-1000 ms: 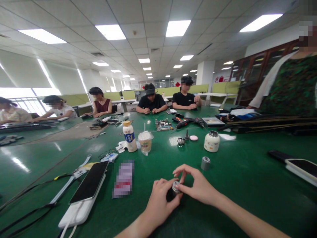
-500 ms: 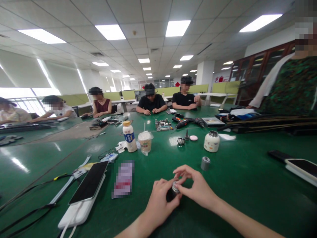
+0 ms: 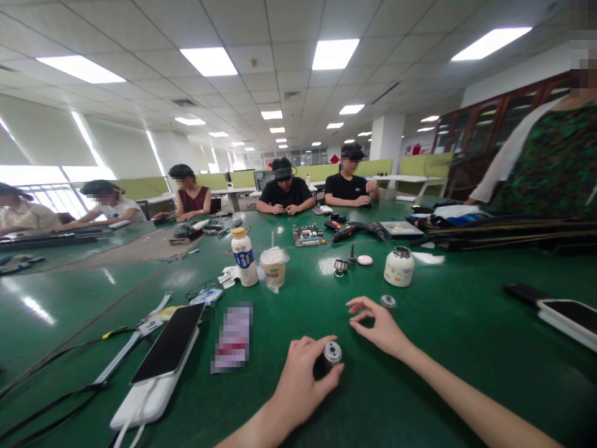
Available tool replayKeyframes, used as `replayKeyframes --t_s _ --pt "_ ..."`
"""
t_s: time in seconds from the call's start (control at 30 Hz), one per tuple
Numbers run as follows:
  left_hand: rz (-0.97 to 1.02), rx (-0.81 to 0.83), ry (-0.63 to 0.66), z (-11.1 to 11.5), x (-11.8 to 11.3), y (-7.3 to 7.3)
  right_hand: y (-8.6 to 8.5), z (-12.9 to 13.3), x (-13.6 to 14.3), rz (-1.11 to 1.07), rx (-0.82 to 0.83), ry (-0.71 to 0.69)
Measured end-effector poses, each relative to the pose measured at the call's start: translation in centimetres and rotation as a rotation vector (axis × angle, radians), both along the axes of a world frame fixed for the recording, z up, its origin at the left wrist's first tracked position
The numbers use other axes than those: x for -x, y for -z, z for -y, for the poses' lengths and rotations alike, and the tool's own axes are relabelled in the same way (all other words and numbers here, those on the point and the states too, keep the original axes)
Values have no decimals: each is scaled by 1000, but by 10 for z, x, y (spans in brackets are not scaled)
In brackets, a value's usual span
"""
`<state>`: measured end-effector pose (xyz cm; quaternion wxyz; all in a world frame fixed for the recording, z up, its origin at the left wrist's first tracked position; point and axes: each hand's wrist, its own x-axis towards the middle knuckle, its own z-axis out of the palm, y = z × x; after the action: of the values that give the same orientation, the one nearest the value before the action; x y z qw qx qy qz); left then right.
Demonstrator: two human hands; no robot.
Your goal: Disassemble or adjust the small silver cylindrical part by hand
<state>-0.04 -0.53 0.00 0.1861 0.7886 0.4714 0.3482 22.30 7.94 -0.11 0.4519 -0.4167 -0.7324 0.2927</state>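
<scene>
My left hand (image 3: 303,379) has its thumb and fingers wrapped round a small silver metal cylinder (image 3: 333,354), which stands on the green table with dark holes in its top. To the right, my right hand (image 3: 380,325) hovers with curved fingers apart and nothing between them. Just behind that hand is a second silver cylinder (image 3: 388,301), its lower part hidden by the hand. A cream jar (image 3: 399,267) with a face drawn on it stands open farther back. Left of the jar lie a pink disc (image 3: 364,260), a dark pointed part (image 3: 352,254) and a metal ring-like part (image 3: 341,267).
A phone on a white power bank (image 3: 156,367) lies at left, beside a blurred purple packet (image 3: 232,337). A milk bottle (image 3: 245,258) and a plastic cup (image 3: 273,269) stand mid-table. Behind are a circuit board (image 3: 308,234) and power drills (image 3: 357,231). Several people sit around the table.
My right hand has let go of the cylinder's top and moved away to the right, toward the second cylinder, uncovering the first one's top. My left hand stays in place.
</scene>
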Motion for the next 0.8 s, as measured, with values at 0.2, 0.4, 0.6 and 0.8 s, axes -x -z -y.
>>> replayKeyframes --t_s 0.2,0.4,0.6,0.8 --pt "7 -4 -2 -1 -1 -2 11 -2 -2 -2 38 -17" --pt "1 -2 0 -1 -1 -2 -19 16 15 -50 55 -91" --pt "-2 -34 19 -1 -1 -3 -50 49 35 -85 78 -305" --pt "12 -57 35 -1 -3 -5 -49 56 39 -28 83 -293"
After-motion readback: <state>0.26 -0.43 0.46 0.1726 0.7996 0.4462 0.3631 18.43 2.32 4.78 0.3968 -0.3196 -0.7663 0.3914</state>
